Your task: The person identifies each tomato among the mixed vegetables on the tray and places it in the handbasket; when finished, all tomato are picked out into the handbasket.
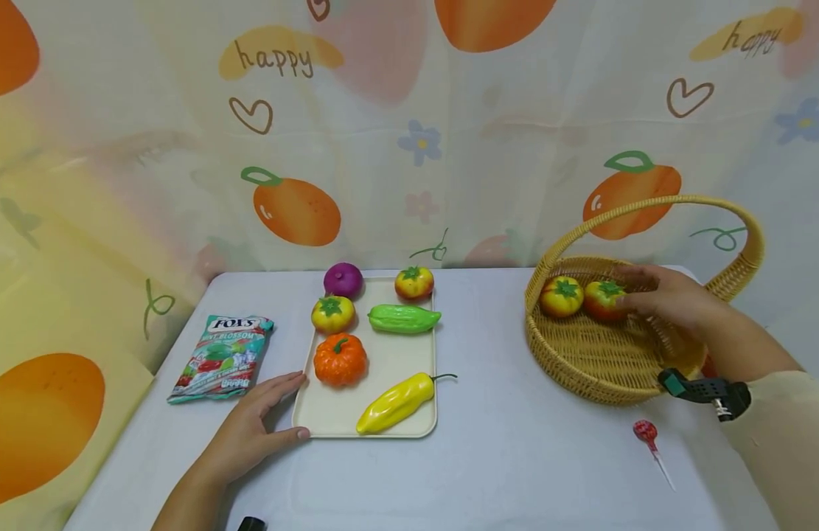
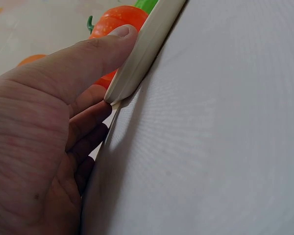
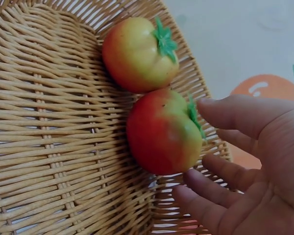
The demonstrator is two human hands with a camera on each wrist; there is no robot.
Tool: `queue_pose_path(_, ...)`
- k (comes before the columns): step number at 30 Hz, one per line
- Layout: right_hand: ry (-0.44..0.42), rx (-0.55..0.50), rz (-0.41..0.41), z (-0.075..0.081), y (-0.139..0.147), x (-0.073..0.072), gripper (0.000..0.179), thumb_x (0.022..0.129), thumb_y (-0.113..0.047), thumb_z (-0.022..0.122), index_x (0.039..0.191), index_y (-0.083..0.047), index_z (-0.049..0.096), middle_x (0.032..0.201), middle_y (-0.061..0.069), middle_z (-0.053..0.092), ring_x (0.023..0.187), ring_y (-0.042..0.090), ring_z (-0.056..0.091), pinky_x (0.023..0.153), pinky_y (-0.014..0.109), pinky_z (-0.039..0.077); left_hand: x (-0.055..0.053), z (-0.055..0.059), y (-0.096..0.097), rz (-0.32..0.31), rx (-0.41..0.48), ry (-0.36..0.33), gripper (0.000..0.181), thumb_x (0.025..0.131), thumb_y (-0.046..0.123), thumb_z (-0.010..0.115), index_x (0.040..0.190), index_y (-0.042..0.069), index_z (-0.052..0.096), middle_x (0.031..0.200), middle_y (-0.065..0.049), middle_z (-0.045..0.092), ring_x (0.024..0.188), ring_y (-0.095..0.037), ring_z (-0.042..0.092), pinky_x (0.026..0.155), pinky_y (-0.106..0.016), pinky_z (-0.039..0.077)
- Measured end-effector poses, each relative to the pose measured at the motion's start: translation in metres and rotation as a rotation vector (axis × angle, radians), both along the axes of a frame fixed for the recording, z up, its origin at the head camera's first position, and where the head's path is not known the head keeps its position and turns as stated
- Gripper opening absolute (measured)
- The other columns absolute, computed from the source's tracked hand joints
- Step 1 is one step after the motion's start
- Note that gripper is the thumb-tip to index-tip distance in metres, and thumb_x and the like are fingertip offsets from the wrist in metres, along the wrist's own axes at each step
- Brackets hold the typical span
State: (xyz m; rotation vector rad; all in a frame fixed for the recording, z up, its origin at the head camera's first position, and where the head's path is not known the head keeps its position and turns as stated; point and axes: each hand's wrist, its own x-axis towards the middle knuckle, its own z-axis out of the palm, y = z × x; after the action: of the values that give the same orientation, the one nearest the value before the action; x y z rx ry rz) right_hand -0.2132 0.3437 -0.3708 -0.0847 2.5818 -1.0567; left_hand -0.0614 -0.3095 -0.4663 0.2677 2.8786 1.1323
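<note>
My left hand (image 1: 256, 428) lies at the near left corner of a cream tray (image 1: 399, 354), its fingertips and thumb right at the rim. On the tray are an orange pumpkin (image 1: 340, 360), a yellow pepper (image 1: 399, 402), a green bumpy vegetable (image 1: 405, 318), a purple onion (image 1: 343, 281) and two red-yellow tomatoes (image 1: 332, 315). My right hand (image 1: 671, 299) reaches into a wicker basket (image 1: 568, 372), fingers spread beside a tomato (image 3: 164, 132). A second tomato (image 3: 139, 55) touches that one. Both sit against the basket's far wall.
Left of the tray lies a candy bag (image 1: 223, 358). A red lollipop (image 1: 646, 432) rests in front of the basket, whose tall handle (image 1: 648, 203) arches above it. A printed cloth (image 1: 489, 133) hangs behind the white table (image 1: 502, 442).
</note>
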Motion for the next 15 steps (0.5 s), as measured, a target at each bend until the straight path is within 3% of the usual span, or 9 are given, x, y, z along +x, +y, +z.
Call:
queue_pose_path(7, 0.055, 0.024, -0.010, 0.008, -0.003, 0.006, 0.081, 0.108, -0.038, 0.064, 0.168, -0.001, 0.023, 0.165, 0.036, 0.030, 0.138, 0.053, 0.045, 0.110, 0.069, 0.044, 0.001, -0.002, -0.001, 0.003, 0.001, -0.007, 0.087, 0.079, 0.044, 0.095, 0.153, 0.015, 0.060, 0.158, -0.008, 0.055, 0.148, -0.040, 0.045, 0.117, -0.072, 0.034)
queue_pose_path(12, 0.069, 0.010, 0.004, 0.013, -0.002, 0.015, 0.078, 0.110, -0.039, 0.059, 0.168, -0.002, 0.022, 0.163, 0.034, 0.034, 0.131, 0.053, 0.052, 0.108, 0.071, 0.044, 0.001, -0.001, 0.000, -0.001, 0.013, 0.009, 0.086, 0.079, 0.044, 0.095, 0.152, 0.015, 0.061, 0.157, -0.009, 0.056, 0.147, -0.041, 0.046, 0.116, -0.073, 0.034)
queue_pose_path(15, 0.077, 0.001, 0.010, 0.017, -0.003, 0.020, 0.078, 0.110, -0.041, 0.059, 0.169, -0.004, 0.024, 0.162, 0.034, 0.036, 0.133, 0.054, 0.050, 0.108, 0.076, 0.041, 0.001, -0.002, 0.000, -0.001, 0.012, 0.013, 0.086, 0.078, 0.044, 0.096, 0.152, 0.015, 0.061, 0.157, -0.008, 0.056, 0.147, -0.040, 0.046, 0.116, -0.072, 0.035)
